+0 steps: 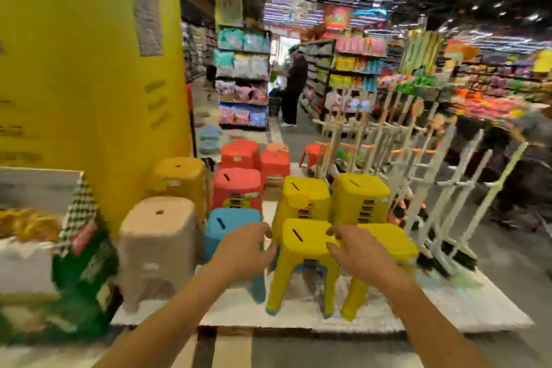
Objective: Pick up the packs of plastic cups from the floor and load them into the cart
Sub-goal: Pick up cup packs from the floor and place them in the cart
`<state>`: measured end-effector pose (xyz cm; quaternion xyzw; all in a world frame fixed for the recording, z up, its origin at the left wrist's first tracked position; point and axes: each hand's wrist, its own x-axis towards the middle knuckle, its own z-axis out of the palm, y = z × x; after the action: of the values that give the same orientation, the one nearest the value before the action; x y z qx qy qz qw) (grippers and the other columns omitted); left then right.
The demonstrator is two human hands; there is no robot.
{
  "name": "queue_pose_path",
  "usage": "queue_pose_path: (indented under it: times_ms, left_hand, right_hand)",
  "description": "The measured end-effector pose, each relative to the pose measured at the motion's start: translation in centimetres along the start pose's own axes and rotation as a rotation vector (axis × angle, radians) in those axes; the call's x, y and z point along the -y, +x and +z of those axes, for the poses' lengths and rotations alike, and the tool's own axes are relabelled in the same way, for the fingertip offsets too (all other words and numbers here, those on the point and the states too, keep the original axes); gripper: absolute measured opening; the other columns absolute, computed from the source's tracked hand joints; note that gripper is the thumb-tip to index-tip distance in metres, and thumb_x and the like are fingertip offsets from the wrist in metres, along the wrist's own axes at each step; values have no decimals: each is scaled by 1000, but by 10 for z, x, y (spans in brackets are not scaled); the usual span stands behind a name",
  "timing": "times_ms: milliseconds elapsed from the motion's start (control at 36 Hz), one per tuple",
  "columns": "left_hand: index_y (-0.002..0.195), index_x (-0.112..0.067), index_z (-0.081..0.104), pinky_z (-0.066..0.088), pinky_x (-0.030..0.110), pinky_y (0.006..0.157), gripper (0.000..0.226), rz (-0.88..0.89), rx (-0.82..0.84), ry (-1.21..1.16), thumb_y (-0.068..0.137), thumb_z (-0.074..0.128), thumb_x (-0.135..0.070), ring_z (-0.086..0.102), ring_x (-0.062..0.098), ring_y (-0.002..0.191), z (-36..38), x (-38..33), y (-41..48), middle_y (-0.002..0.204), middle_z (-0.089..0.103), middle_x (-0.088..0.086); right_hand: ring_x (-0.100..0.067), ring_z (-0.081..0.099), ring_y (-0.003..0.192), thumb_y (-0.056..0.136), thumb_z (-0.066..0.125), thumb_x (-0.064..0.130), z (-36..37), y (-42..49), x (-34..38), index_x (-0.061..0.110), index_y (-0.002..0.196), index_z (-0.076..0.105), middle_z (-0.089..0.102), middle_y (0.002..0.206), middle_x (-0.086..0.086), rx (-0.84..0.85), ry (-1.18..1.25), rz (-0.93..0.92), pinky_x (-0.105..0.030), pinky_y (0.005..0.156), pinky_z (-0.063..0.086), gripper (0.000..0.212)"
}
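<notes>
A broad yellow pillar (pixel 89 84) fills the left side, smooth and matte, with a paper notice stuck high on it. Below it, moulded plastic stools stand on a white sheet (pixel 448 308) on the floor: a beige stack (pixel 158 245), red ones (pixel 237 188) behind, a blue stool (pixel 230 222) and glossy yellow stools (pixel 307 248), each square-topped with a slot in the seat. White mop handles (pixel 418 176) lean in a rack to the right. Both bare forearms reach forward, palms down; the left hand (pixel 243 251) and right hand (pixel 355 254) hover with fingers spread and loosely curled, gripping nothing. No packs of plastic cups or cart can be made out in this blurred view.
</notes>
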<state>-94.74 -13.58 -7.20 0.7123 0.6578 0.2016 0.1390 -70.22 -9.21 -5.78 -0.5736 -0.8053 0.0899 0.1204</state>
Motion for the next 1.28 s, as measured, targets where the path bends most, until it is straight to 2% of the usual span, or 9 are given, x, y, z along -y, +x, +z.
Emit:
queue_pose_path:
  times_ms: [250, 389, 472, 583, 667, 972, 1111, 1194, 1278]
  left_hand:
    - [103, -24, 64, 56, 42, 77, 33, -511, -227, 30, 85, 49, -47, 64, 16, 86, -75, 134, -96, 98, 68, -4]
    - [111, -28, 62, 54, 40, 83, 42, -823, -365, 60, 82, 46, -53, 61, 17, 96, -101, 175, -167, 109, 66, -4]
    - [114, -24, 62, 52, 41, 88, 35, -992, -451, 46, 89, 51, -46, 59, 20, 102, -107, 186, -212, 113, 64, -1]
    - [127, -25, 56, 49, 39, 95, 43, -1214, -564, 4, 90, 50, -47, 56, 21, 113, -104, 186, -275, 128, 58, 0]
    - [129, -23, 55, 47, 34, 92, 40, -1350, -594, 20, 93, 52, -43, 56, 20, 114, -97, 180, -319, 128, 58, 0]
    - [126, -22, 56, 45, 31, 83, 38, -1589, -710, -5, 94, 51, -42, 57, 19, 111, -85, 200, -455, 124, 59, -1]
    - [125, -23, 57, 50, 34, 85, 42, -1589, -726, -20, 93, 51, -48, 59, 16, 108, -83, 238, -516, 121, 62, -2]
    - [123, -22, 58, 48, 32, 82, 39, -1594, -741, -31, 92, 53, -45, 58, 13, 95, -78, 262, -547, 119, 64, -4]
    - [125, -21, 58, 50, 35, 87, 40, -1605, -731, -66, 93, 52, -44, 60, 15, 104, -75, 286, -575, 120, 65, -3]
  right_hand:
    - [-23, 59, 115, 97, 51, 36, 74, 101, 175, 25, 130, 55, 64, 124, 0, 196, -8, -507, -37, 91, 47, 35]
    - [-23, 60, 106, 97, 50, 33, 107, 121, 262, 23, 129, 54, 65, 119, -4, 308, 5, -805, -40, 84, 50, 34]
    - [-22, 62, 102, 98, 51, 30, 128, 116, 310, 19, 127, 56, 67, 116, -4, 354, 32, -968, -39, 83, 52, 32]
    - [-18, 63, 103, 97, 51, 39, 163, 99, 362, 24, 136, 51, 65, 121, 0, 418, 16, -1135, -38, 81, 55, 42]
    - [-19, 65, 96, 96, 50, 42, 188, 77, 395, 29, 131, 50, 64, 118, 1, 488, 7, -1221, -40, 78, 56, 37]
    - [-24, 60, 112, 97, 51, 39, 248, -28, 516, 25, 134, 51, 63, 127, -2, 611, -17, -1478, -37, 89, 50, 40]
    - [-21, 58, 115, 98, 52, 34, 282, -73, 568, 21, 135, 52, 62, 127, 0, 656, 10, -1473, -33, 90, 47, 40]
    - [-21, 62, 109, 95, 51, 37, 308, -99, 592, 24, 131, 54, 66, 122, 0, 674, 12, -1464, -35, 87, 50, 39]
    - [-21, 63, 108, 92, 51, 42, 336, -122, 614, 30, 128, 52, 66, 121, 2, 695, -5, -1440, -38, 84, 52, 38]
